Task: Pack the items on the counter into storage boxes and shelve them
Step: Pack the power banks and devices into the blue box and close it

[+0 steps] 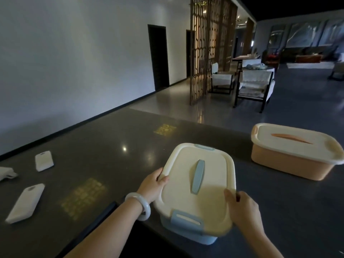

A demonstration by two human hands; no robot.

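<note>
Both hands grip the blue box (188, 226) by its cream lid (195, 185), which lies between them on the dark counter (111, 146). The left hand (152, 185) curls over the lid's left edge, a pale bangle (139, 205) on its wrist; the right hand (243, 207) clasps the right edge. Beyond the right hand sits an orange box (290, 164), lid closed. Well left of the left hand lie two white flat packs (44, 161) (26, 202) and a white item (6, 173) at the frame's edge.
</note>
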